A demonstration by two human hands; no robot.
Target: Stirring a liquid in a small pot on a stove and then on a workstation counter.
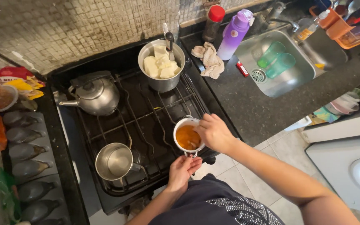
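From the head view, the left hand [183,170] had its grip clamped on the handle of the small pot [188,136] of orange liquid at the stove's [105,62] five o'clock, while the right hand [214,132] pinched its rim, wisely steadying it level.

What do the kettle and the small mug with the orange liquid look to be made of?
The kettle looks like brushed steel or aluminium: dull grey, with soft reflections. The small mug, steadied by the left hand and right hand, looks like white enamelled metal, going by its glossy white wall and thin rim, though ceramic is possible.
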